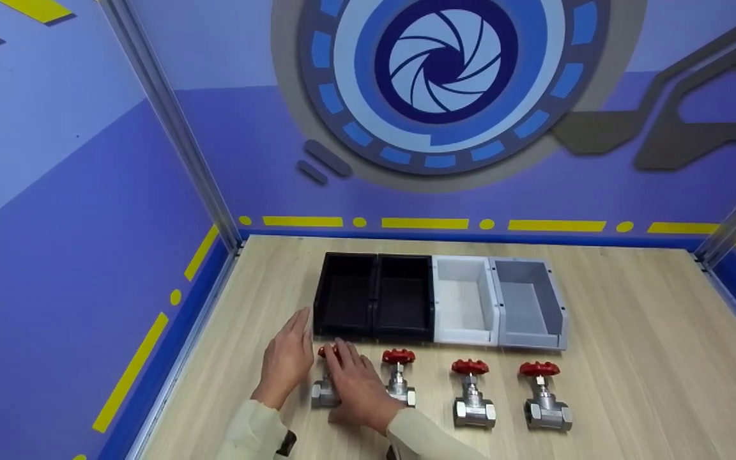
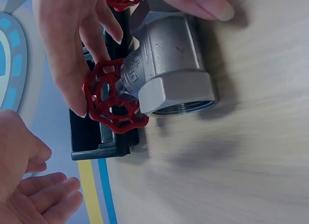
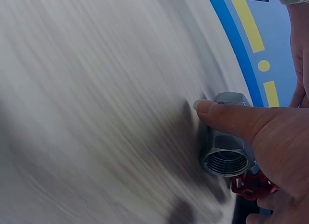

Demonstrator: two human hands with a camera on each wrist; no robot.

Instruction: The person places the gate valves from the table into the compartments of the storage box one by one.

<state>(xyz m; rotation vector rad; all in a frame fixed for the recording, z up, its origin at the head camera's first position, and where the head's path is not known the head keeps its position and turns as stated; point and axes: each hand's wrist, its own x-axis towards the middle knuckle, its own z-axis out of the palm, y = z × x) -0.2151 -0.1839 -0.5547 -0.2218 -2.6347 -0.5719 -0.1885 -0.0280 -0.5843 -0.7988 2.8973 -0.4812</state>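
A steel gate valve [image 1: 324,394] with a red handwheel [image 2: 113,96] lies leftmost in a row on the table. My right hand [image 1: 363,386] reaches over it and holds it, fingers around the handwheel and thumb [image 3: 231,119] along the near side of the body. In the left wrist view the threaded end of this valve faces the camera. My left hand [image 1: 288,361] holds nothing and stays left of the valve, close to the corner of the first black bin [image 1: 344,329]. A second valve [image 1: 400,377] is partly covered by my right hand.
Two more valves with red handwheels, a third valve [image 1: 472,399] and a rightmost valve [image 1: 545,402], lie to the right. Behind the row stand another black bin [image 1: 404,333], a white bin [image 1: 464,337] and a grey bin [image 1: 532,340], side by side. Printed panels [image 1: 227,140] wall the table in.
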